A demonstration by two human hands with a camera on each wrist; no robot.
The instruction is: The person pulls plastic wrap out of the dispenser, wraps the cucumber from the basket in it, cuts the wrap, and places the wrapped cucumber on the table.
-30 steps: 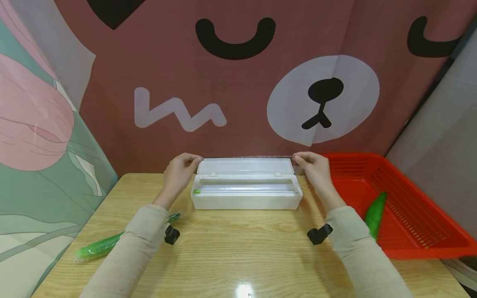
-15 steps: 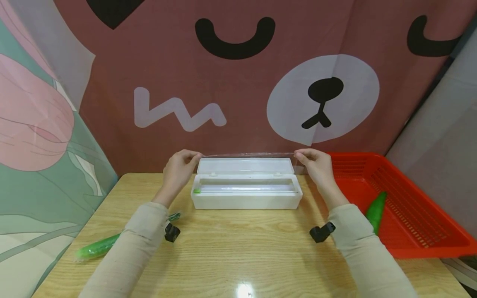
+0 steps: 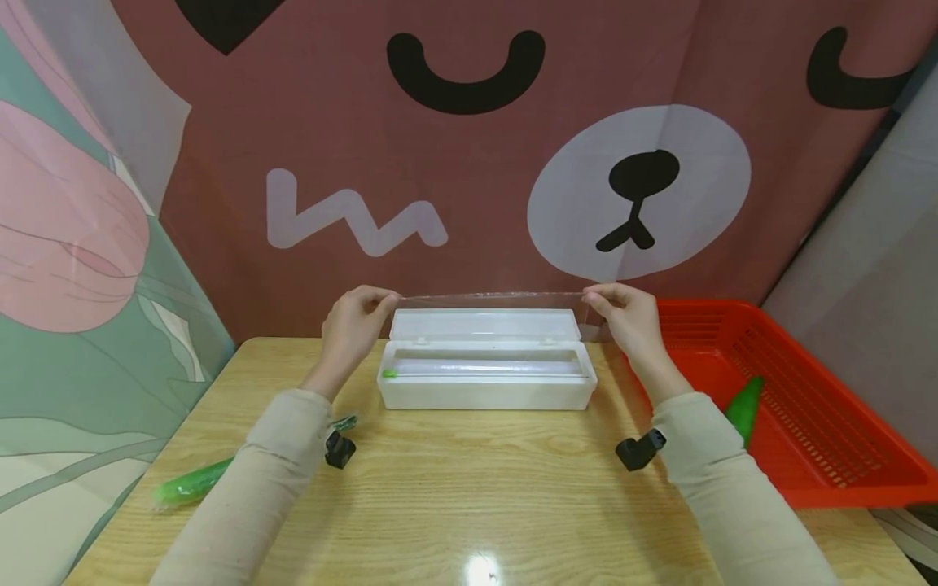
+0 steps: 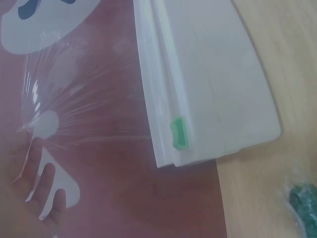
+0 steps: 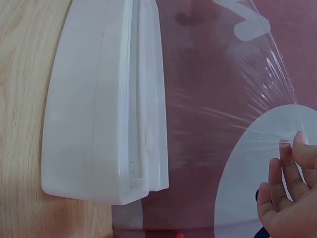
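Note:
A clear sheet of plastic wrap (image 3: 491, 295) stretches between both hands, above and behind a white cling film dispenser (image 3: 487, 396). My left hand (image 3: 353, 330) pinches its left corner between thumb and forefinger. At the right corner, my right hand (image 3: 633, 325) pinches it likewise. Creases fan out across the film (image 5: 270, 74) from the fingertips in the right wrist view. The dispenser's lid (image 3: 485, 325) is tipped back, and the film roll (image 3: 487, 367) shows inside. A green slide cutter (image 4: 179, 134) sits at the dispenser's left end.
Left on the wooden table (image 3: 469, 488) lies a cucumber (image 3: 190, 486) wrapped in film, partly behind the left sleeve. A red basket (image 3: 850, 493) stands on the right with a green cucumber (image 3: 745, 407) in it. A bear-print cloth (image 3: 469, 179) hangs behind the table.
Both hands have risen, and the right has shifted slightly right. The wrap's edge has come up from just behind the lid's top to clearly above it. The dispenser stays put.

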